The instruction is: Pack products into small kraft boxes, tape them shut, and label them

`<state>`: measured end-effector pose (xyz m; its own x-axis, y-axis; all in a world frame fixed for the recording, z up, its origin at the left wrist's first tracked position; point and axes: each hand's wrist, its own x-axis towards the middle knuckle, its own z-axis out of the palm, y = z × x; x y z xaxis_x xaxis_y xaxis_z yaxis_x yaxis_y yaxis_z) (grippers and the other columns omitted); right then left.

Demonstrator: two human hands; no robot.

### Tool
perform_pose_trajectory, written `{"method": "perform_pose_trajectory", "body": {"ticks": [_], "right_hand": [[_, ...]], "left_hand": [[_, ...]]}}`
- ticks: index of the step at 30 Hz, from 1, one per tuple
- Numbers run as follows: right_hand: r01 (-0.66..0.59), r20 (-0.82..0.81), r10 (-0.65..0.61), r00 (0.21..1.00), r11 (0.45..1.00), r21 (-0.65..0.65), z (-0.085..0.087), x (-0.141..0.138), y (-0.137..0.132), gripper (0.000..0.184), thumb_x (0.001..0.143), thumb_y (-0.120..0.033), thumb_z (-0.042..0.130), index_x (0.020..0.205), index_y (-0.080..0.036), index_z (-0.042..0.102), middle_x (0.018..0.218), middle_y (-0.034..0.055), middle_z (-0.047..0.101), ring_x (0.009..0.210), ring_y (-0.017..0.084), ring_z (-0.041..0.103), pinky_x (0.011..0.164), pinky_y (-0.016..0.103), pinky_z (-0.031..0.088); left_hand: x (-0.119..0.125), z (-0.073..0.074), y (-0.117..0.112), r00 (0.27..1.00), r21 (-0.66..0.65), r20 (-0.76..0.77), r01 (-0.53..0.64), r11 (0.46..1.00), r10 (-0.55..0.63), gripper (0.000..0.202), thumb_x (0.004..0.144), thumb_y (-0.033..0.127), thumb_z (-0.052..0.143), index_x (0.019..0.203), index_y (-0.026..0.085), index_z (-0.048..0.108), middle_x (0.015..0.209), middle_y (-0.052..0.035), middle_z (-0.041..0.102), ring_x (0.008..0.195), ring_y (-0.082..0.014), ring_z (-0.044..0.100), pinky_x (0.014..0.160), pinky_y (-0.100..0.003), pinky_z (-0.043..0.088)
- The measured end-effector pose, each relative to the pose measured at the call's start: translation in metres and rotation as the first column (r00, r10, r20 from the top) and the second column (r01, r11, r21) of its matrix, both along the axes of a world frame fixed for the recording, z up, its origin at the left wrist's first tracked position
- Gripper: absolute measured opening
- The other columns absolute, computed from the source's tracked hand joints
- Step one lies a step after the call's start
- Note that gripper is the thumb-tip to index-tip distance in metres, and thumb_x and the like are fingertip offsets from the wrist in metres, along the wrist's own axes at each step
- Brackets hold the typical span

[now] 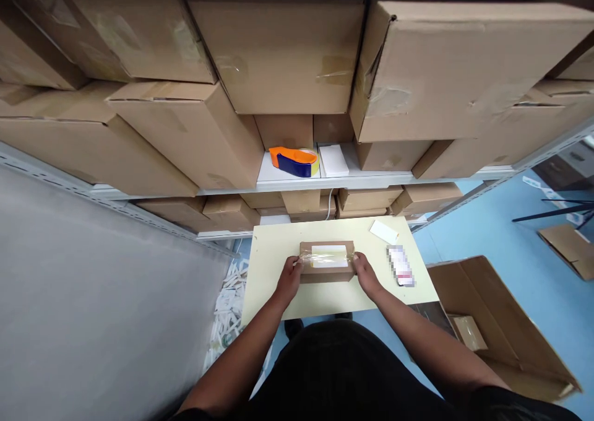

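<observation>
A small brown cardboard box (327, 271) with a white label on top sits on a pale yellow table (278, 247). A strip of clear tape (325, 258) stretches across its top, over the label. My left hand (290, 277) pinches the tape's left end at the box's left side. At the right side, my right hand (364, 272) presses the other end down, fingers closed on it.
A white slip (384, 231) and a blurred flat item (400, 265) lie on the table's right part. An orange and blue tape dispenser (294, 160) and a white pad (333, 160) rest on the shelf among large cartons. An open carton (492, 322) stands on the blue floor at right.
</observation>
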<state>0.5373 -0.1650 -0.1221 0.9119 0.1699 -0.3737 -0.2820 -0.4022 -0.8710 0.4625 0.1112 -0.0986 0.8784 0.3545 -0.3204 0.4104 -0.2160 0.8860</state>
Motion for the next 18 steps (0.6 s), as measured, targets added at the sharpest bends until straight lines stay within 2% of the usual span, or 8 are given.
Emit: {"method": "perform_pose_trajectory", "body": {"ticks": [3,7,11,14,18], "right_hand": [[0.021,-0.006,-0.021,1.000,0.999,0.028,0.003,-0.012,0.006,0.062,0.091,-0.073,0.044,0.127,-0.023,0.054,0.127,0.0094,0.067,0.115,0.028,0.062,0.100,0.040,0.048],[0.019,-0.024,-0.020,1.000,0.999,-0.042,0.001,-0.015,0.011,0.057,0.092,-0.072,0.043,0.123,-0.026,0.053,0.117,0.0063,0.070,0.108,0.027,0.063,0.096,0.039,0.047],[0.034,-0.039,-0.037,0.999,0.996,-0.087,0.003,-0.015,0.011,0.053,0.094,-0.071,0.038,0.119,-0.027,0.057,0.115,0.0052,0.070,0.109,0.027,0.062,0.099,0.041,0.045],[0.073,-0.037,-0.078,0.996,0.991,-0.111,0.006,-0.023,0.013,0.056,0.094,-0.071,0.037,0.120,-0.027,0.059,0.118,0.0067,0.070,0.112,0.028,0.061,0.101,0.042,0.043],[0.129,-0.029,-0.135,0.990,0.979,-0.156,0.007,-0.041,0.016,0.057,0.095,-0.072,0.036,0.120,-0.026,0.059,0.120,0.0082,0.069,0.116,0.029,0.061,0.102,0.042,0.043]], "left_hand": [[-0.007,-0.013,-0.005,0.997,-0.047,-0.076,-0.035,0.998,0.031,0.041,0.092,0.058,0.051,0.113,0.023,0.057,0.105,-0.0073,0.071,0.098,-0.0265,0.066,0.087,-0.039,0.051],[-0.012,-0.024,-0.001,0.998,-0.051,-0.058,-0.009,0.999,0.006,0.042,0.088,0.055,0.058,0.114,0.022,0.053,0.115,-0.0100,0.069,0.100,-0.0266,0.067,0.086,-0.038,0.051],[-0.013,-0.022,0.011,0.994,-0.043,-0.078,0.078,0.996,-0.081,0.040,0.089,0.058,0.054,0.110,0.023,0.056,0.114,-0.0095,0.071,0.097,-0.0269,0.068,0.085,-0.038,0.051],[-0.012,-0.021,0.020,0.988,-0.029,-0.082,0.127,0.991,-0.129,0.039,0.092,0.057,0.050,0.108,0.023,0.057,0.119,-0.0097,0.070,0.103,-0.0259,0.069,0.087,-0.037,0.053],[-0.011,-0.019,0.035,0.983,0.055,-0.082,0.171,0.984,-0.166,0.033,0.093,0.051,0.049,0.109,0.023,0.056,0.122,-0.0106,0.069,0.107,-0.0250,0.069,0.091,-0.038,0.053]]}}
